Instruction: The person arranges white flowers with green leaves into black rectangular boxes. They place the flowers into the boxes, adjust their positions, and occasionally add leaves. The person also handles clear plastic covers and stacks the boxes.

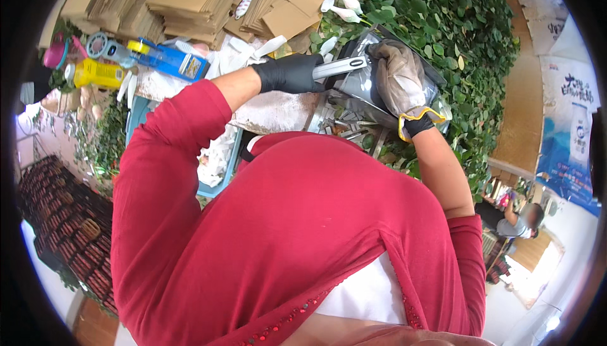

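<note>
My left hand [288, 74], in a black glove, is closed on a silver bar-shaped tool [338, 66] lying across the left part of a black and metal device [358, 86]. My right hand [401, 80] wears a soiled grey work glove with a yellow cuff over a black one. It rests on the device just right of the tool, fingers curled down; what they grip is hidden. Small metal pieces [348, 128] lie below the device.
Cardboard stacks [177, 4], white buds [346, 14], a blue tool [174, 61], a yellow bottle [98, 74] and a blue bin [208, 188] surround the work surface. Dense green leaves [461, 42] fill the right side. Another person [512, 222] works at the far right.
</note>
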A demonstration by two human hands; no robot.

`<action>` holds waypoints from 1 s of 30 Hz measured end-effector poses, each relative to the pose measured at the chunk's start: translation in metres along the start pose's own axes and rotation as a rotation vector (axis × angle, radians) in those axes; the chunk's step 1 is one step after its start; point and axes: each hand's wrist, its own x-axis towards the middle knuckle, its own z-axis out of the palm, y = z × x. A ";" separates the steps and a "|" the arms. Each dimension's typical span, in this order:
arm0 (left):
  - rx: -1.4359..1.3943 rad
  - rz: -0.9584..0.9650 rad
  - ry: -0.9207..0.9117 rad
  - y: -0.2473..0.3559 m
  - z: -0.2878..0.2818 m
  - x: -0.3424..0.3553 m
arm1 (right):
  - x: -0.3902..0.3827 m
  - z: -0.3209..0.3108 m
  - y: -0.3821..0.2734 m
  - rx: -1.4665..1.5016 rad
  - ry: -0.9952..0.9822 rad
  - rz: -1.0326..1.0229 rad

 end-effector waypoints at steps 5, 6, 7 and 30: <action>-0.029 0.170 0.151 -0.049 0.027 -0.039 | 0.002 0.002 -0.001 -0.013 0.000 -0.016; 0.043 0.020 0.190 -0.042 0.030 -0.058 | 0.002 0.002 0.004 -0.031 -0.026 -0.022; 0.248 -0.014 0.256 -0.053 0.045 -0.076 | 0.005 0.002 0.004 -0.007 -0.046 -0.024; 0.326 0.065 0.376 -0.026 0.077 -0.062 | 0.004 -0.001 -0.003 -0.013 -0.040 -0.045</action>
